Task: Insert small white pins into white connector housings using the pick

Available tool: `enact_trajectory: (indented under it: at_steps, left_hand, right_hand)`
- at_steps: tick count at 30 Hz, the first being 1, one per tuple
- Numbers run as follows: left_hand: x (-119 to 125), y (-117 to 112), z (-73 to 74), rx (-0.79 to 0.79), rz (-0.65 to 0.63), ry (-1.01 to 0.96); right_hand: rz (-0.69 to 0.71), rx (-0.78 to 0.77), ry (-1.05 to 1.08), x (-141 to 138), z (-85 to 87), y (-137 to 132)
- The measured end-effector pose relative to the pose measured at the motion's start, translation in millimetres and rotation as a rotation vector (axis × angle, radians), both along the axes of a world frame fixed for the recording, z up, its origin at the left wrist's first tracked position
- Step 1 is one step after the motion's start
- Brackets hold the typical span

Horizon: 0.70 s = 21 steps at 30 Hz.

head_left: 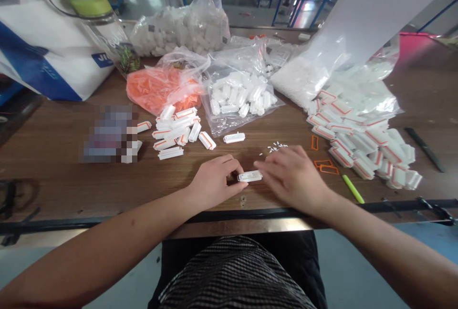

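A small white plastic housing (249, 176) lies level just above the table near its front edge. My left hand (216, 180) pinches its left end between thumb and fingers. At its right end my right hand (295, 178) has bent fingers close against it; the thumb is hidden and the fingertips are slightly blurred, so what they hold cannot be made out. Several tiny white pegs (275, 147) are scattered just behind my right hand. A single white housing (234, 137) rests behind my left hand, beside a pile of orange-edged white housings (179, 130).
Orange frames (328, 169), a yellow-green pen-like tool (353, 189) and a large heap of orange-edged housings (361, 142) lie right. Behind are bags of orange parts (157, 85), white housings (241, 92) and small white pieces (300, 77). A bottle (107, 27) stands left.
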<state>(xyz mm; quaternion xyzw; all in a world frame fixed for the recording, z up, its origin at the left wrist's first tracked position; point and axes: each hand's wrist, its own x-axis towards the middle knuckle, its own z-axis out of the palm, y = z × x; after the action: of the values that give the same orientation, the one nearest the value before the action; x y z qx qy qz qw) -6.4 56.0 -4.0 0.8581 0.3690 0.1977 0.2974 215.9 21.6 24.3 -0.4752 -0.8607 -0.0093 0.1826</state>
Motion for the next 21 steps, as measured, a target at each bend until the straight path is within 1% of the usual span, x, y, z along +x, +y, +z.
enact_trajectory:
  at_steps: [1, 2, 3, 4, 6, 8, 10, 14, 16, 18, 21]
  left_hand:
    - [0, 0, 0.4, -0.003, -0.003, 0.002]
    - [0, 0, 0.9, -0.007, -0.006, 0.002]
    - [0, 1, 1.4, -0.012, -0.007, 0.002]
    - [0, 1, 1.9, -0.015, -0.006, 0.001]
    - [0, 1, 2.4, -0.021, -0.004, -0.002]
    - [0, 1, 2.4, -0.025, -0.005, -0.006]
    - [0, 0, 2.1, -0.028, -0.006, -0.008]
    - [0, 0, 2.2, -0.033, -0.001, 0.001]
    - [0, 0, 2.7, -0.039, 0.002, 0.007]
    - [0, 0, 3.1, -0.042, 0.004, 0.014]
    - [0, 0, 2.5, -0.034, 0.002, 0.007]
  right_hand:
    - [-0.064, -0.035, 0.063, 11, -0.8, 11]
    - [-0.125, -0.089, 0.091, 23, -2.0, 24]
    - [-0.157, -0.144, 0.096, 36, -3.4, 37]
    - [-0.167, -0.220, 0.097, 47, -5.0, 50]
    - [-0.126, -0.359, 0.118, 63, -7.5, 69]
    - [-0.090, -0.452, 0.123, 70, -8.4, 80]
    - [-0.062, -0.466, 0.086, 70, -7.4, 84]
    - [-0.002, -0.371, -0.059, 63, -2.8, 84]
    - [-0.016, -0.348, -0.081, 59, 0.2, 83]
    - [-0.074, -0.366, -0.032, 52, 4.4, 78]
    - [-0.147, -0.464, 0.171, 34, 12.2, 61]
